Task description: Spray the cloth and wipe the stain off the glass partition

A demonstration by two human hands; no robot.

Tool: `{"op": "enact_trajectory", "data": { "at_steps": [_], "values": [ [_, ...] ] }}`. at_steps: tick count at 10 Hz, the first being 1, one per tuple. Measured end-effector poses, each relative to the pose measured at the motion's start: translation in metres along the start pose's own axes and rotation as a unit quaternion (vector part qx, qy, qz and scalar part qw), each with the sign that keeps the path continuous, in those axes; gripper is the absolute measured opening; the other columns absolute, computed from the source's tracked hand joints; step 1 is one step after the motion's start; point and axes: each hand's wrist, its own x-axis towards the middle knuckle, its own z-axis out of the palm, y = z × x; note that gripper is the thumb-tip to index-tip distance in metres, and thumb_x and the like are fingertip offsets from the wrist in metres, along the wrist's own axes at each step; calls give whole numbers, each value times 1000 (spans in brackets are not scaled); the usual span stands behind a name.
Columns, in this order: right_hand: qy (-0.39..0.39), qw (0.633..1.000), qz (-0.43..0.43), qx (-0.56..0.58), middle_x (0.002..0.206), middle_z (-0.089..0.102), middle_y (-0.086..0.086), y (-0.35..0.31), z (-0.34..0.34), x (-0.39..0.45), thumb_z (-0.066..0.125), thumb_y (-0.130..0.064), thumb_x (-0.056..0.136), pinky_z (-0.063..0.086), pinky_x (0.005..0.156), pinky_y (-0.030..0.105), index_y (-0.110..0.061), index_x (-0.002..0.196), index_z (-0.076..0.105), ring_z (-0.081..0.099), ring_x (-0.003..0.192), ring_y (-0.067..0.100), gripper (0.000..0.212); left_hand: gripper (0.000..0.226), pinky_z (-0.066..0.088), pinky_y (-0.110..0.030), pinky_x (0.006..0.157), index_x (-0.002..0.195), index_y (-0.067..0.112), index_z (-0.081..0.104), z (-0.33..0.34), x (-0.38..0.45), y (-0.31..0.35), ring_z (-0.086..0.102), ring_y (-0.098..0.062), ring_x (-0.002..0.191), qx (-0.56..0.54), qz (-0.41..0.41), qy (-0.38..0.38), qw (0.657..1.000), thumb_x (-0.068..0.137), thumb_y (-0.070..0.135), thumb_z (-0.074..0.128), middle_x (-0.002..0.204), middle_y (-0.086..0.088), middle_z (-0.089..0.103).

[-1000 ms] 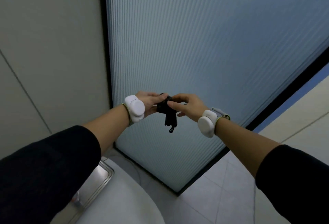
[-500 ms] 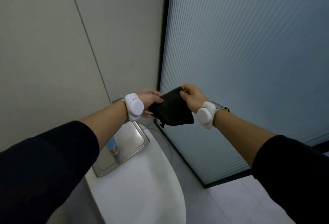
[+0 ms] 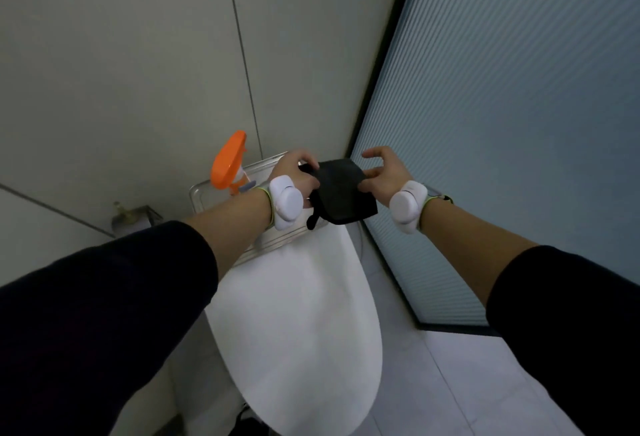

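Observation:
A folded black cloth [image 3: 341,193] is held in the air between both hands, above the back of a toilet. My left hand [image 3: 299,172] grips its left edge. My right hand [image 3: 384,172] pinches its right edge with thumb and lower fingers, the other fingers spread. A spray bottle with an orange head [image 3: 228,160] stands upright just left of my left hand, on a metal tray. The ribbed frosted glass partition [image 3: 519,124] fills the right side; no stain shows on it from here.
A metal tray [image 3: 273,245] lies on the toilet's back, under my left wrist. The closed white toilet lid [image 3: 298,331] is below my arms. A beige panelled wall [image 3: 121,72] is on the left, with a small metal fitting [image 3: 133,217]. Tiled floor [image 3: 467,383] lies at lower right.
My view has swung left, from the glass to the wall and toilet, bringing the spray bottle into sight. The bunched cloth has been spread between both hands.

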Motion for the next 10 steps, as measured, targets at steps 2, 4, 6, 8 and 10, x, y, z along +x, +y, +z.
{"op": "enact_trajectory", "data": {
  "at_steps": [2, 4, 6, 8, 10],
  "values": [
    [41, 998, -15, -43, 93, 71, 15, 28, 57, 37, 52, 7, 81, 51, 81, 29, -5, 88, 74, 64, 88, 26, 26, 46, 51, -31, 79, 71, 19, 74, 7, 30, -56, 64, -25, 87, 82, 24, 52, 995, 81, -11, 40, 84, -6, 70],
    [-13, 999, -14, -34, 105, 68, 10, 64, 111, 89, 46, 2, 87, 48, 71, 20, -17, 98, 73, 60, 86, 21, 35, 43, 36, -23, 93, 133, 6, 56, 11, 74, -109, 53, -33, 123, 128, -25, 108, 986, 92, 3, 44, 135, -17, 57],
    [-49, 997, -49, -45, 106, 69, 11, 78, 129, 115, 50, 1, 84, 51, 82, 24, -18, 113, 69, 64, 94, 23, 39, 21, 39, -30, 83, 86, 2, 61, 14, 98, -129, 55, -41, 113, 116, -61, 145, 981, 93, 5, 42, 112, -22, 55],
    [-38, 994, -55, -84, 117, 68, 7, 71, 111, 105, 54, 1, 84, 44, 85, 19, -13, 112, 70, 62, 106, 21, 35, 36, 38, -48, 107, 124, 6, 52, 16, 92, -115, 38, -51, 129, 286, -61, 83, 953, 91, 16, 47, 160, -23, 5],
    [-47, 994, -33, -95, 115, 69, 13, 48, 60, 72, 54, 2, 86, 47, 98, 35, -6, 112, 69, 61, 110, 26, 31, 34, 42, -31, 99, 123, 5, 57, 25, 65, -71, 48, -42, 125, 269, -20, 53, 961, 92, 14, 46, 152, -23, 34]
  ]
}}
